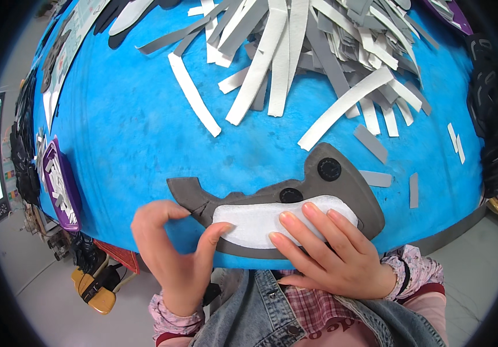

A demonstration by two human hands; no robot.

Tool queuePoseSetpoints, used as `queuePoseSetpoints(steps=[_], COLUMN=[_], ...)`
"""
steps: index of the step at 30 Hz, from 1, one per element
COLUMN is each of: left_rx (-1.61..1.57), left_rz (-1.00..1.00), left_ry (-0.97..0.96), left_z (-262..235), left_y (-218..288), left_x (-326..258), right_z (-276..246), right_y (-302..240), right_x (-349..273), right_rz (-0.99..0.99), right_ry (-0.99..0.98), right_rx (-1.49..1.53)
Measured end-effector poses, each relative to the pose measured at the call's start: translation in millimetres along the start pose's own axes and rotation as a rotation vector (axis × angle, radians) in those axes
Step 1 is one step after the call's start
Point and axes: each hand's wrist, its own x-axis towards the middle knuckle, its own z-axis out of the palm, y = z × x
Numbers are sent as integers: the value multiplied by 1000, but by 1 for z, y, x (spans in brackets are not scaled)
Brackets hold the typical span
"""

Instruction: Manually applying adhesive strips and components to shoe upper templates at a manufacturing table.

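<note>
A dark grey, curved foam-like piece (370,208) lies at the table's near edge, with two round black discs (329,169) on its right part. Along its lower side sits a long white felt-like pad (249,222), rounded at the ends. My right hand (333,251) rests on the pad with its fingers stretched out and spread. At the pad's left end is my left hand (171,248), thumb and forefinger apart in a curve. Its thumb tip meets the pad, and its forefinger tip is by a slit in the grey piece. The left hand's other fingers are mostly hidden.
A heap of white and grey strips (283,52) covers the far middle of the blue table (116,115). Short grey strips (370,144) lie to its right. A purple basket (69,191) of strips stands left. Black wrapped bundles (486,115) line the right edge.
</note>
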Motion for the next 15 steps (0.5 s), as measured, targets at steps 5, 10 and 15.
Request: queuePoseSetpoints(steps=[5, 10, 15], left_rx=[113, 199, 245], left_rz=[514, 556, 427], left_ry=[-311, -484, -393], left_z=[5, 4, -4], left_y=[18, 9, 0], left_x=[-29, -31, -34], right_z=[5, -3, -15], right_y=[-2, 8, 10], right_x=[1, -6, -20], right_rz=[-16, 25, 89], right_ry=[32, -12, -60], right_rx=[-46, 32, -17])
